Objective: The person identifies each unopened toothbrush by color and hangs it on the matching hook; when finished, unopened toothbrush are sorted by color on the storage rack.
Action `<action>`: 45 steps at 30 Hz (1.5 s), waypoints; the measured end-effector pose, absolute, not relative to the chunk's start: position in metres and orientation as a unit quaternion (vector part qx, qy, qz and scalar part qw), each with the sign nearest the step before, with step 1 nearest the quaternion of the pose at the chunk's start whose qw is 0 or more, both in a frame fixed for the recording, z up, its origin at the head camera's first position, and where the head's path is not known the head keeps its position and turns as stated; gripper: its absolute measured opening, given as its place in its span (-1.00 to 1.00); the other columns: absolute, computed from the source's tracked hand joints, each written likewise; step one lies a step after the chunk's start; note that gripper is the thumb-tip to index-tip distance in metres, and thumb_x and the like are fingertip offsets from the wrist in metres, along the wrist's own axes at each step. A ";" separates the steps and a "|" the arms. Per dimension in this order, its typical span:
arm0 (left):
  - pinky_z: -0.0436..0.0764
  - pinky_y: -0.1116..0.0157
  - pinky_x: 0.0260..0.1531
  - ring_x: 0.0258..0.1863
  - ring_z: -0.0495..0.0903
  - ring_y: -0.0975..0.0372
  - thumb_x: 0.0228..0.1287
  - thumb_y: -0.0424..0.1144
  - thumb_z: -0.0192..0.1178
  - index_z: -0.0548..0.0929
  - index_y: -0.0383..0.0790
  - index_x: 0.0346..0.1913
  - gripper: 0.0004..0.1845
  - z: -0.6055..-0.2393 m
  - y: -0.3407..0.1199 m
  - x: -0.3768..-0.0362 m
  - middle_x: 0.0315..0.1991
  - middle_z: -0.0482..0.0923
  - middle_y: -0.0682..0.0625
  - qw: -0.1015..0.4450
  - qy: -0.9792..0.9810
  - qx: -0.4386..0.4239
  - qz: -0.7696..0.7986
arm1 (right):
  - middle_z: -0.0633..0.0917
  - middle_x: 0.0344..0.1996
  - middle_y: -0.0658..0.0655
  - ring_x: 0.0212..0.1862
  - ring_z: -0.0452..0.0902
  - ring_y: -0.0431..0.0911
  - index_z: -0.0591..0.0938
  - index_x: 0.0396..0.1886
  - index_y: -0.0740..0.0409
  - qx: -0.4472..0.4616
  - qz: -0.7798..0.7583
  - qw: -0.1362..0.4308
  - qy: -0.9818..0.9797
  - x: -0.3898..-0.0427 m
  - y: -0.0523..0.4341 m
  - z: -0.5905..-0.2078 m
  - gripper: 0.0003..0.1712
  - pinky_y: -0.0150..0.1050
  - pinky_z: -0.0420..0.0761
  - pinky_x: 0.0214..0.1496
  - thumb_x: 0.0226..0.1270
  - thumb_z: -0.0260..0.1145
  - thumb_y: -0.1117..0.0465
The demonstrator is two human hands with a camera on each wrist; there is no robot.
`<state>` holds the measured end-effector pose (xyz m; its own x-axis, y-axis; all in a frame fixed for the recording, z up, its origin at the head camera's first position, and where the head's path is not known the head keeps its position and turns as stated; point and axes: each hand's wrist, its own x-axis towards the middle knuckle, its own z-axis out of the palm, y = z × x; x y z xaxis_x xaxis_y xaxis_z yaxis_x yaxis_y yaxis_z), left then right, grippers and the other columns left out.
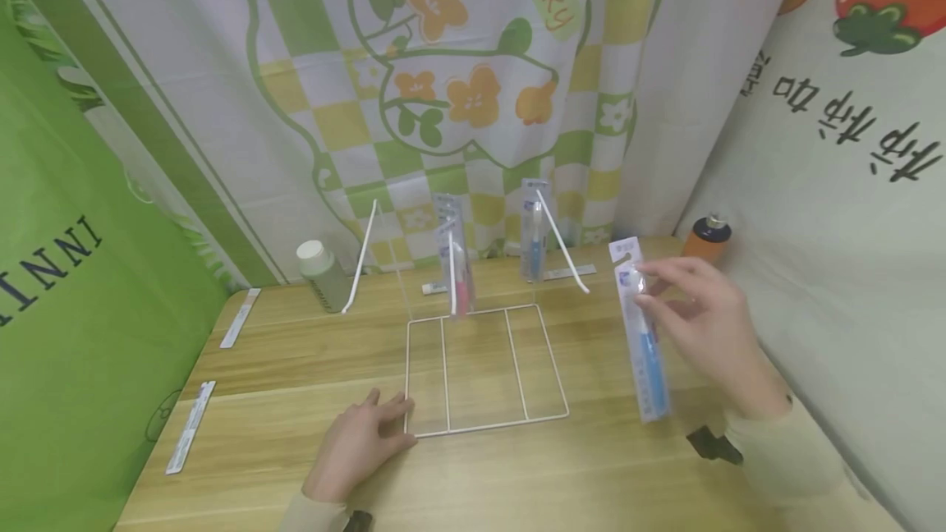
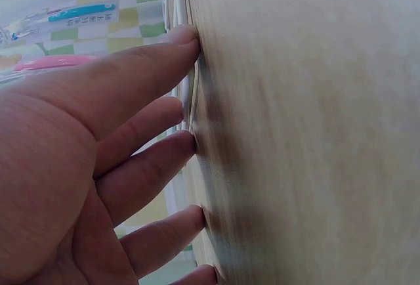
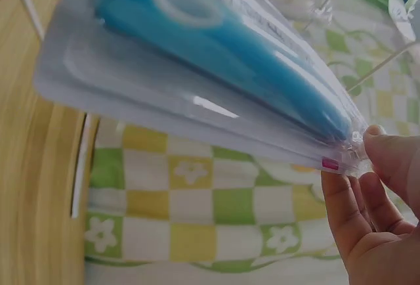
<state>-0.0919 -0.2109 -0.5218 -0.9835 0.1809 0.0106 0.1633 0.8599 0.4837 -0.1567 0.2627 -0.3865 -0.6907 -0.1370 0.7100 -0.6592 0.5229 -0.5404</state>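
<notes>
A packaged toothbrush with a blue handle is raised over the right side of the table. My right hand pinches it by its edge, high on the pack; the right wrist view shows thumb and fingertips at the clear plastic. The white wire display rack stands mid-table with its arms pointing forward. On its middle arm hangs a packaged pink toothbrush, and on the right arm a packaged blue toothbrush. My left hand touches the base's front left corner, its fingers spread and tips on the table.
Two flat narrow packs, one near and one farther back, lie at the table's left. A grey-green bottle with a white lid stands back left. Behind my right hand is an orange bottle. Printed curtains enclose the table.
</notes>
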 end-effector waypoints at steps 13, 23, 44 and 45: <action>0.29 -0.51 0.38 0.49 0.40 -0.32 0.23 0.05 0.58 0.78 -0.02 0.28 -0.43 -0.521 -0.211 -0.091 0.35 0.66 0.08 0.021 0.964 0.090 0.250 | 0.71 -0.17 0.31 -0.10 0.69 -0.27 0.79 -0.06 0.46 0.327 0.444 0.378 -0.744 -0.114 0.230 -0.361 -0.36 -0.56 0.72 -0.24 0.50 0.43 -0.14; 0.32 -0.52 0.35 0.45 0.44 -0.36 0.23 0.03 0.58 0.78 -0.04 0.28 -0.44 -0.520 -0.210 -0.090 0.34 0.67 0.05 0.019 0.964 0.091 0.249 | 0.70 -0.31 0.38 -0.12 0.67 -0.24 0.78 -0.19 0.52 0.361 0.427 0.454 -0.694 -0.114 0.209 -0.359 -0.42 -0.54 0.73 -0.21 0.53 0.45 -0.05; 0.32 -0.50 0.37 0.45 0.44 -0.36 0.23 0.05 0.58 0.78 -0.02 0.29 -0.43 -0.519 -0.210 -0.091 0.35 0.66 0.06 0.025 0.964 0.088 0.251 | 0.73 -0.16 0.28 -0.18 0.71 -0.09 0.81 -0.04 0.39 0.359 0.383 0.430 -0.735 -0.126 0.201 -0.372 -0.48 -0.49 0.75 -0.16 0.58 0.38 -0.07; 0.32 -0.50 0.37 0.45 0.44 -0.36 0.23 0.05 0.58 0.78 -0.02 0.29 -0.43 -0.519 -0.210 -0.091 0.35 0.66 0.06 0.025 0.964 0.087 0.251 | 0.74 -0.15 0.27 -0.19 0.72 -0.08 0.81 -0.04 0.37 0.357 0.381 0.428 -0.738 -0.129 0.200 -0.375 -0.49 -0.48 0.76 -0.16 0.58 0.39 -0.07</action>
